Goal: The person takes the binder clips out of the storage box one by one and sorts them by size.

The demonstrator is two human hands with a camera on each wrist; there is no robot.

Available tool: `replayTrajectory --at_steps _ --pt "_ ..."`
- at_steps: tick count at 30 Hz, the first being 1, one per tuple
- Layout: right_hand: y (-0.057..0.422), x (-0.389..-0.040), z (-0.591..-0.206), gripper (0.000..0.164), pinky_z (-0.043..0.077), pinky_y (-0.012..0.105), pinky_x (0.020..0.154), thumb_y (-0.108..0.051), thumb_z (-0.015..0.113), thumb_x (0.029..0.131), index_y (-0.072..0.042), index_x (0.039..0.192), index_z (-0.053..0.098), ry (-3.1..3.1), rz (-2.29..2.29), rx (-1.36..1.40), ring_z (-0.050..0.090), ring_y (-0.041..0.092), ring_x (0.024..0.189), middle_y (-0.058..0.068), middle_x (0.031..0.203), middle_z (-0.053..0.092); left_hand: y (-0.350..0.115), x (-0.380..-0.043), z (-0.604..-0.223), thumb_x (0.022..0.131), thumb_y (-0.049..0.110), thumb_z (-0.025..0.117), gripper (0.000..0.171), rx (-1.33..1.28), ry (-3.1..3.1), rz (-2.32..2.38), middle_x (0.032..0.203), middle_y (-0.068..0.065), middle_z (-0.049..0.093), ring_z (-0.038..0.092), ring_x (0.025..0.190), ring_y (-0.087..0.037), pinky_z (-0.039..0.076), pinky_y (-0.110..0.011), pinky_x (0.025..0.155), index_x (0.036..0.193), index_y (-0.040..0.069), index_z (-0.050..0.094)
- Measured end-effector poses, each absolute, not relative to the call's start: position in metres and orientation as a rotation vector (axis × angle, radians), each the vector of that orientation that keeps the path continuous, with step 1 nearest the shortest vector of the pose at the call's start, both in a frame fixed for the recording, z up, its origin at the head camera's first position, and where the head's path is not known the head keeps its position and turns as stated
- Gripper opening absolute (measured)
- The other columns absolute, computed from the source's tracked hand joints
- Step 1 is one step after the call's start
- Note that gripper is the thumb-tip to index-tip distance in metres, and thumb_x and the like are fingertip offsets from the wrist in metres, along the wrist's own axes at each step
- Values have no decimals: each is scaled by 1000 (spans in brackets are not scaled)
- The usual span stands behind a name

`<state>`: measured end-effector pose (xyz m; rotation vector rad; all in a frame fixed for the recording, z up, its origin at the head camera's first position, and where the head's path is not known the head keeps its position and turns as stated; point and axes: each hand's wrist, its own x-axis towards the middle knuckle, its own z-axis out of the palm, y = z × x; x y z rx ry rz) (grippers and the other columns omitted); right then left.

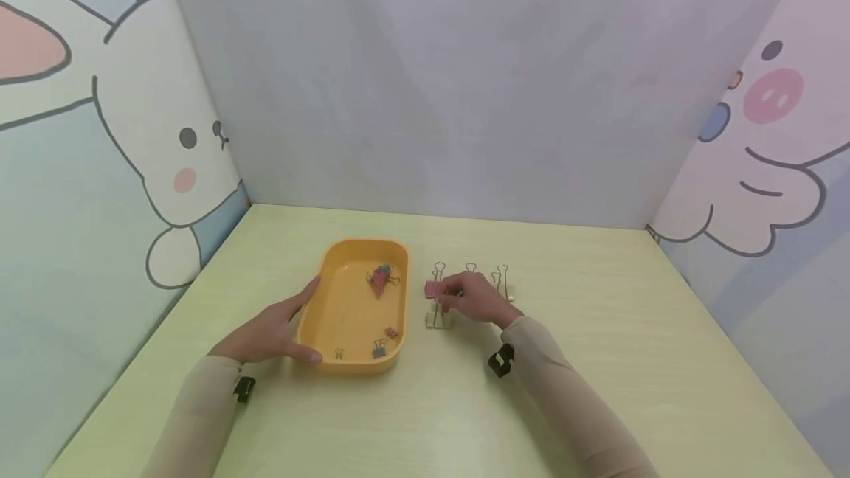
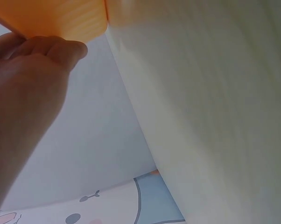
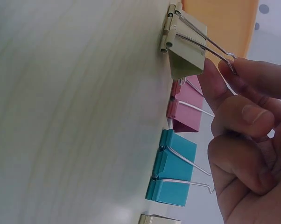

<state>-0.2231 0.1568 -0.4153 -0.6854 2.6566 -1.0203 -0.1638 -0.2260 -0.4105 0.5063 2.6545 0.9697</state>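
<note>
My right hand (image 1: 478,297) pinches the wire handles of a cream binder clip (image 3: 189,51) between thumb and fingers. Its metal body stands close to the tabletop, right of the orange tray. Beyond it, a pink binder clip (image 3: 187,107) and a teal binder clip (image 3: 178,172) stand in a row with their handles up. Part of another pale binder clip (image 3: 159,219) shows at the lower edge of the right wrist view. At the tray's left side, my left hand (image 1: 268,330) holds the orange tray (image 1: 406,293), thumb at the near corner and fingers along the side.
Inside the tray lie a pink and teal cluster of clips (image 1: 380,280), a small teal clip (image 1: 379,350), a small pink clip (image 1: 391,332) and a tiny pale clip (image 1: 339,354). Walls with cartoon figures border the pale wooden table (image 1: 598,360) on both sides; a grey wall stands behind.
</note>
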Motion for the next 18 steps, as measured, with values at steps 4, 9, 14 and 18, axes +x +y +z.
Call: replayTrajectory --at_steps 4,9,14,18 --pt "156 -225 -418 14 50 26 69 -13 64 97 -11 89 74 2657 -1023 -666 65 15 75 -2 76 73 -227 -165 -410 66 45 90 131 492 2645 966 166 -22 22 28 150 -49 35 -68 114 163 14 8" --pt "155 -226 -418 12 50 26 69 -14 64 97 -10 94 74 2657 -1043 -626 66 16 77 -1 78 74 -228 -168 -412 67 46 89 131 486 2634 967 167 -21 20 27 150 -48 35 -68 114 163 15 6" --pt "154 -226 -415 12 50 26 68 -17 64 98 -10 97 73 2660 -1040 -598 68 18 79 -2 80 74 -228 -169 -414 68 46 89 131 490 2632 968 167 -21 20 27 151 -48 35 -67 114 163 15 6" --pt "154 -229 -410 12 48 27 64 -17 65 97 -10 94 74 2679 -1045 -596 66 20 77 1 80 75 -228 -169 -414 67 45 90 130 503 2633 982 167 -21 21 27 150 -48 35 -67 114 163 15 7"
